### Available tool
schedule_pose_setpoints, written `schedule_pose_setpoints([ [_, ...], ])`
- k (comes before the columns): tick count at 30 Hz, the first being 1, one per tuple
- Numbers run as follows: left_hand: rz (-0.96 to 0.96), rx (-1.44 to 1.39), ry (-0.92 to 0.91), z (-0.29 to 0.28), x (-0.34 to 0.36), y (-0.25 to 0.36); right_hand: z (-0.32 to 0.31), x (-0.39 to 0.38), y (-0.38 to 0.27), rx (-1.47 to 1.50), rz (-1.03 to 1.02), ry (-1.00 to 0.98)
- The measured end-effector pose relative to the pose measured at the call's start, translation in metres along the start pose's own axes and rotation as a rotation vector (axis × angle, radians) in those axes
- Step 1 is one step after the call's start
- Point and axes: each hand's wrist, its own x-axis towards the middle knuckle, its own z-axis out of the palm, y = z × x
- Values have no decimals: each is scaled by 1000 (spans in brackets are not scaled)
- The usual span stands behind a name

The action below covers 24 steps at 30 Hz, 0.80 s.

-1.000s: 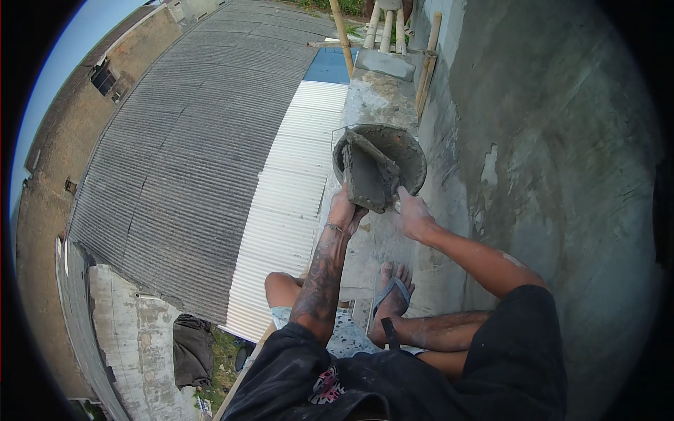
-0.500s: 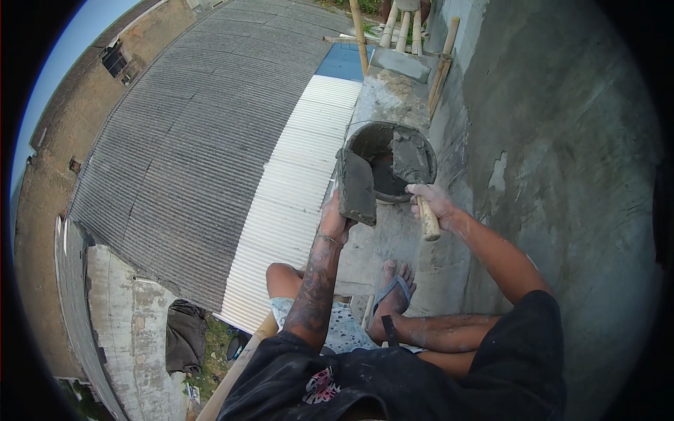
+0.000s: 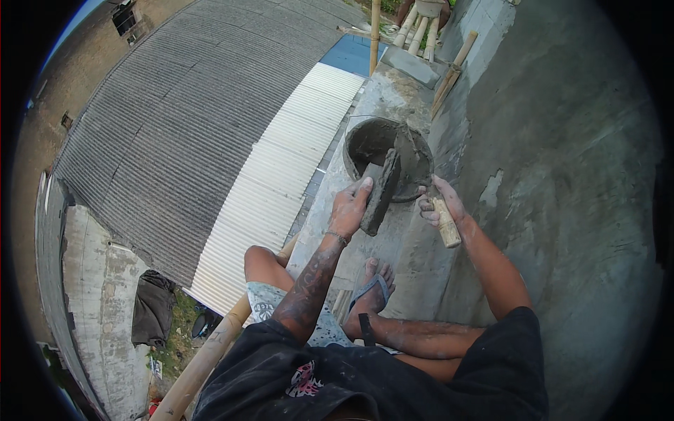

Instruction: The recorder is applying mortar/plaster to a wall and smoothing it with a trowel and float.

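Observation:
My left hand [image 3: 347, 212] grips a rectangular plastering float [image 3: 382, 195], turned on edge over the near side of a round bucket [image 3: 349, 149]. Grey wet mortar coats the float and the inside of the bucket. At the bucket's right rim, my right hand [image 3: 448, 200] is closed around the pale wooden handle of a trowel [image 3: 448, 230]. The trowel's mortar-covered blade reaches over the bucket, close to the float; whether they touch I cannot tell.
A grey plastered wall [image 3: 562, 210] rises on the right of the narrow concrete ledge [image 3: 414, 245]. Bamboo poles [image 3: 419, 35] and a person's leg [image 3: 405, 10] show at the far end. Left and below lies corrugated roofing [image 3: 274, 161], beyond a bamboo rail [image 3: 210, 351].
The float has swung from showing its broad face to standing edge-on, moving right over the bucket. My right hand and the trowel have shifted slightly right. The whole view has tilted.

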Motion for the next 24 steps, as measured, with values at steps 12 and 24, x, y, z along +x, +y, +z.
schedule_pose_setpoints([
  [12, 44, 486, -24, 6, 11, 24, 18, -3, 7, -297, 15, 201],
  [24, -83, 538, 101, -14, 92, -3, 4, -15, 6, -322, 184, 90],
])
